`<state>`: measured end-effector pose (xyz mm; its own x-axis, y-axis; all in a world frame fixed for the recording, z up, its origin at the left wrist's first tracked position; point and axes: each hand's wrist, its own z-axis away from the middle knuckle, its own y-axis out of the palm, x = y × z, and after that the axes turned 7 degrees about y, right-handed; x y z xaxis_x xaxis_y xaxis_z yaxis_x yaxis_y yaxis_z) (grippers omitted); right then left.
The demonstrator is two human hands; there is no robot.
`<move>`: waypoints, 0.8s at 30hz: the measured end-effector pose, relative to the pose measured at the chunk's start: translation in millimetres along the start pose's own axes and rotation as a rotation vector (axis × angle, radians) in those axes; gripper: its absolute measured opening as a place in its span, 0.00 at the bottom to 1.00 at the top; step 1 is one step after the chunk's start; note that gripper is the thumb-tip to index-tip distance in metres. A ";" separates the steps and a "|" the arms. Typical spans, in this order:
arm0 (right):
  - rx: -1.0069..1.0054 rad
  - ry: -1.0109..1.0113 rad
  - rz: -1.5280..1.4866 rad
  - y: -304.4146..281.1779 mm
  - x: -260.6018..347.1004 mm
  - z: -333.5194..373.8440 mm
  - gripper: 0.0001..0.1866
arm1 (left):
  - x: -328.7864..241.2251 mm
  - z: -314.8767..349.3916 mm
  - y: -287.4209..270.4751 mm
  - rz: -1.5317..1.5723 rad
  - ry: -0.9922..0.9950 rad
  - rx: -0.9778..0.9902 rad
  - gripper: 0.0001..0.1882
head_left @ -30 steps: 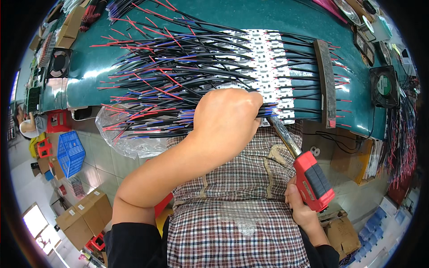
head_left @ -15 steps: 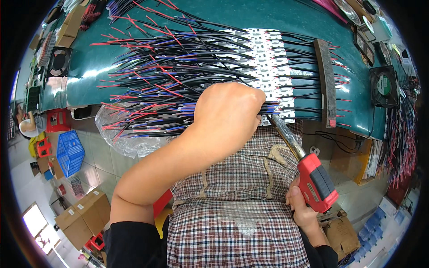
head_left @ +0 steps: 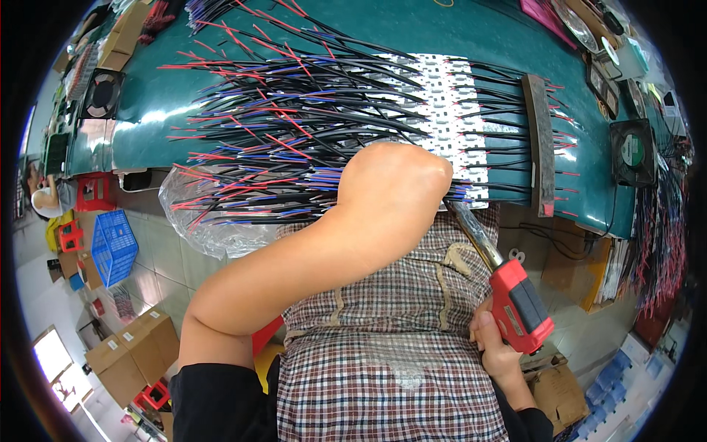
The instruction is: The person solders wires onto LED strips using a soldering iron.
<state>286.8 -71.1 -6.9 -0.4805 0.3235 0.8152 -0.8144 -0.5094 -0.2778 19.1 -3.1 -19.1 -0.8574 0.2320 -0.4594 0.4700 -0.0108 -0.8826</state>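
Soldering station: hot-tip hazard.
Right hand is gripping soldering iron; left hand, fingers hidden, is risking burns pressing wires.

Two hands are at work, the left hand and the right hand, with one red soldering gun, two black fans on the green table, and one blue crate at left.
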 end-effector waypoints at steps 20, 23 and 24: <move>-0.215 -0.268 -0.288 -7.1 46.4 -19.4 0.07 | -6.6 24.2 3.1 0.084 0.006 -0.157 0.04; -0.019 -0.342 -0.062 -14.9 61.3 -32.1 0.09 | -5.1 24.9 4.3 0.107 0.016 -0.191 0.04; -0.075 -0.369 -0.140 -6.3 64.3 -32.3 0.10 | -4.3 24.5 4.6 0.128 0.019 -0.196 0.04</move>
<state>250.5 -21.3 30.9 -0.2254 0.0707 0.9717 -0.8919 -0.4164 -0.1766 19.8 -28.0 -23.7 -0.7849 0.2594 -0.5626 0.6079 0.1470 -0.7803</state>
